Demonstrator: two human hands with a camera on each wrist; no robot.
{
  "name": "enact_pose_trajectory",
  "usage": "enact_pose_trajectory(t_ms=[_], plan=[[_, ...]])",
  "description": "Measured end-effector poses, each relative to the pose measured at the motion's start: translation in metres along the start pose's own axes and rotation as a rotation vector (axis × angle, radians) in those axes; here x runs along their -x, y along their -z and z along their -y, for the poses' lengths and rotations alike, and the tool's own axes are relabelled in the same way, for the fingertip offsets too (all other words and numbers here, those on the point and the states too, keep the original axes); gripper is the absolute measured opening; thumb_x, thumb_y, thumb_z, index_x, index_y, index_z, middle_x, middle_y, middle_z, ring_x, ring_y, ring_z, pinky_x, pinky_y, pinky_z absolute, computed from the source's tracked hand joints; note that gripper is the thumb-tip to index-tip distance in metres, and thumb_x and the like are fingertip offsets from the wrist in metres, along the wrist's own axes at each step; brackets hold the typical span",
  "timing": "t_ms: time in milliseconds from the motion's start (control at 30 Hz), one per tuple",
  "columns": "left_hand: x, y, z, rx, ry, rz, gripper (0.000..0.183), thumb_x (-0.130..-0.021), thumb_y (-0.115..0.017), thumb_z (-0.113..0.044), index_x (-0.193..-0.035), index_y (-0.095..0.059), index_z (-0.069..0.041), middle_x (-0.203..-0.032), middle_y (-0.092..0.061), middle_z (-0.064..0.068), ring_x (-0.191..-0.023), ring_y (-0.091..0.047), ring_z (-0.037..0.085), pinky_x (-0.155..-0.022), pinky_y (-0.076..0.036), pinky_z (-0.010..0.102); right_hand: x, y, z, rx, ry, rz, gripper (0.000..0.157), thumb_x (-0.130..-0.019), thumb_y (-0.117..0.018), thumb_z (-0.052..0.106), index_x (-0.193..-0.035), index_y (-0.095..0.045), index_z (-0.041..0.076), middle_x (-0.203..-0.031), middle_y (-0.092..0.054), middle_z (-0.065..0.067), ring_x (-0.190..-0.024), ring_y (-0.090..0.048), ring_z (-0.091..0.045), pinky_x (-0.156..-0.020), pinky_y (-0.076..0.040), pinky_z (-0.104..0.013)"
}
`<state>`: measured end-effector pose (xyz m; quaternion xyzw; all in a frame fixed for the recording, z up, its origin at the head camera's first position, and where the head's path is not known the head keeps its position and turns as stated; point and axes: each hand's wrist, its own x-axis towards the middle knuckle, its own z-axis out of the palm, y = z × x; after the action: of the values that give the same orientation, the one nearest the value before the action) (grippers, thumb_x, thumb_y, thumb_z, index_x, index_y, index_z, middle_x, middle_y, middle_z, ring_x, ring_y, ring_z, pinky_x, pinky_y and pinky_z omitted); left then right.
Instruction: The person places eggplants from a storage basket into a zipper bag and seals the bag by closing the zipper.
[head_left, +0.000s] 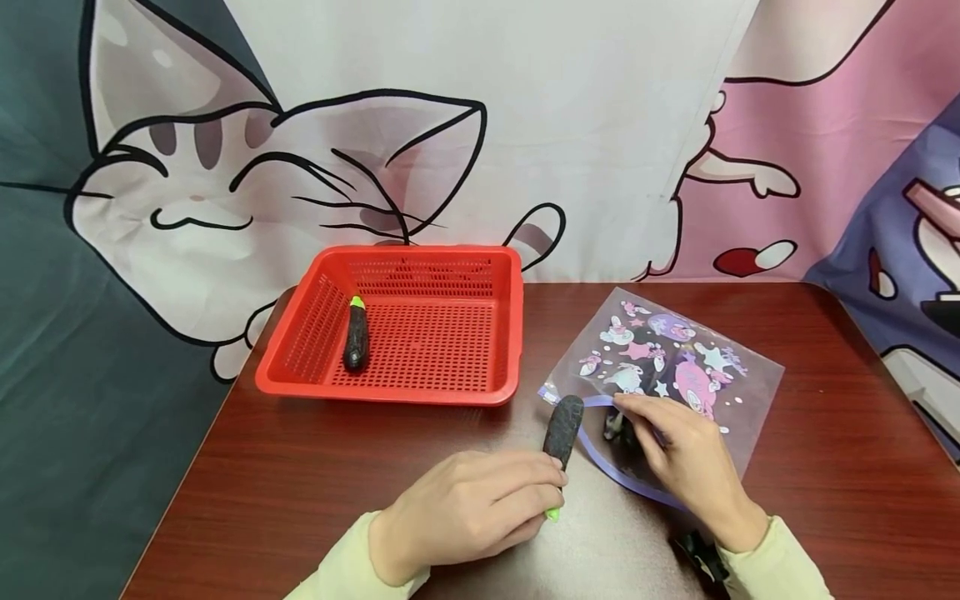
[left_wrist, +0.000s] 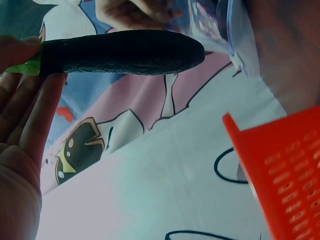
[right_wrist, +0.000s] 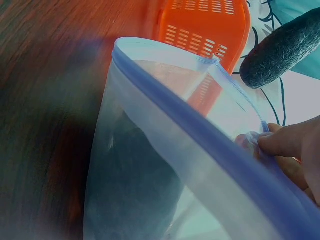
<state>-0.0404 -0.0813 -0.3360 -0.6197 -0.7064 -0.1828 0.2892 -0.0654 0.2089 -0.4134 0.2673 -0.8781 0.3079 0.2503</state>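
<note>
A dark, bumpy cucumber (head_left: pixel 564 429) with a light green end is pinched at that end by my left hand (head_left: pixel 480 504). Its rounded dark end points away from me, beside the bag's mouth; the left wrist view shows the cucumber (left_wrist: pixel 125 52) lengthwise. My right hand (head_left: pixel 686 454) pinches the rim of a clear zip bag (head_left: pixel 592 333) with cartoon prints and a purple zip strip. In the right wrist view the mouth of the bag (right_wrist: pixel 165 102) gapes, and a dark shape shows through its film. Part of the rim is hidden behind my right fingers.
A red plastic basket (head_left: pixel 420 392) with perforated walls stands at the back left of the brown table (head_left: pixel 292 483). Inside it lies another dark cucumber (head_left: pixel 356 342) with a green tip. A cartoon-printed cloth (head_left: pixel 600 125) hangs behind the table.
</note>
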Motion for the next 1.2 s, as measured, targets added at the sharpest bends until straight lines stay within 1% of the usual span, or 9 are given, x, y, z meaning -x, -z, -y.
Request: enact_pose_trajectory(t_ms=[167,233,267,367,467,533,700,900,1200], plan=[[0.002,-0.007,-0.005,0.048,0.02,0.046,0.015,-0.096,-0.059,-0.009,-0.106,-0.069,-0.006,-0.113,-0.069,0.005,-0.113,-0.065,0.017,-0.107,-0.04,0.026,0.0,0.0,0.0,0.0,-0.003,-0.003,0.049,-0.106,-0.04,0.04,-0.111,-0.074,0.006,-0.105,-0.075,-0.007,-0.093,-0.072,-0.025,-0.097,-0.038,-0.009],[0.002,-0.01,-0.006,0.054,0.023,0.054,0.016,-0.096,-0.059,-0.01,-0.107,-0.069,-0.006,-0.114,-0.069,0.005,-0.113,-0.064,0.017,-0.108,-0.039,0.026,0.0,0.0,0.0,0.002,-0.004,-0.004,0.049,-0.106,-0.041,0.04,-0.111,-0.074,0.006,-0.105,-0.075,-0.007,-0.093,-0.072,-0.025,-0.097,-0.038,-0.008],[0.003,-0.011,-0.006,0.054,0.022,0.056,0.016,-0.096,-0.059,-0.01,-0.107,-0.069,-0.006,-0.114,-0.069,0.004,-0.113,-0.064,0.017,-0.108,-0.039,0.025,0.0,0.0,0.0,0.001,-0.004,-0.004,0.046,-0.106,-0.043,0.038,-0.111,-0.074,0.006,-0.105,-0.075,-0.007,-0.093,-0.071,-0.025,-0.097,-0.038,-0.008],[0.004,-0.017,-0.005,0.062,0.026,0.05,0.016,-0.094,-0.061,-0.009,-0.108,-0.069,-0.006,-0.114,-0.069,0.004,-0.114,-0.064,0.016,-0.109,-0.038,0.025,0.0,0.0,0.0,0.004,-0.009,0.001,0.046,-0.106,-0.043,0.038,-0.111,-0.074,0.006,-0.106,-0.075,-0.007,-0.094,-0.071,-0.024,-0.097,-0.039,-0.009],[0.007,-0.025,-0.005,0.082,0.035,0.047,0.018,-0.091,-0.066,-0.009,-0.109,-0.07,-0.006,-0.115,-0.069,0.004,-0.114,-0.064,0.016,-0.109,-0.037,0.024,0.0,0.001,0.0,0.007,-0.016,0.009,0.046,-0.106,-0.042,0.039,-0.112,-0.074,0.007,-0.107,-0.074,-0.006,-0.095,-0.071,-0.023,-0.096,-0.039,-0.009],[0.008,-0.031,-0.004,0.1,0.045,0.047,0.02,-0.089,-0.069,-0.008,-0.109,-0.07,-0.006,-0.115,-0.069,0.005,-0.114,-0.064,0.017,-0.109,-0.036,0.024,0.0,0.001,0.001,0.009,-0.018,0.008,0.049,-0.106,-0.039,0.041,-0.111,-0.074,0.007,-0.106,-0.074,-0.006,-0.094,-0.071,-0.023,-0.096,-0.039,-0.009],[0.01,-0.042,-0.002,0.125,0.073,0.042,0.021,-0.085,-0.07,-0.005,-0.106,-0.069,-0.007,-0.114,-0.069,0.004,-0.113,-0.064,0.015,-0.108,-0.037,0.021,0.0,0.001,0.001,0.01,-0.018,0.006,0.05,-0.106,-0.039,0.041,-0.111,-0.074,0.007,-0.106,-0.074,-0.006,-0.094,-0.071,-0.024,-0.097,-0.039,-0.009],[0.009,-0.052,0.002,0.107,0.084,0.037,0.02,-0.085,-0.07,-0.004,-0.104,-0.069,-0.007,-0.112,-0.07,0.003,-0.113,-0.064,0.013,-0.109,-0.035,0.02,0.0,0.001,0.0,0.014,-0.019,0.004,0.049,-0.106,-0.039,0.041,-0.111,-0.074,0.007,-0.106,-0.074,-0.006,-0.094,-0.071,-0.024,-0.095,-0.04,-0.01],[0.006,-0.063,0.007,0.101,0.103,0.053,0.019,-0.088,-0.065,-0.004,-0.106,-0.068,-0.007,-0.111,-0.07,0.002,-0.113,-0.063,0.013,-0.11,-0.033,0.019,0.0,0.001,0.0,0.019,-0.021,0.003,0.049,-0.106,-0.04,0.041,-0.111,-0.075,0.007,-0.106,-0.075,-0.006,-0.094,-0.071,-0.023,-0.095,-0.04,-0.01]])
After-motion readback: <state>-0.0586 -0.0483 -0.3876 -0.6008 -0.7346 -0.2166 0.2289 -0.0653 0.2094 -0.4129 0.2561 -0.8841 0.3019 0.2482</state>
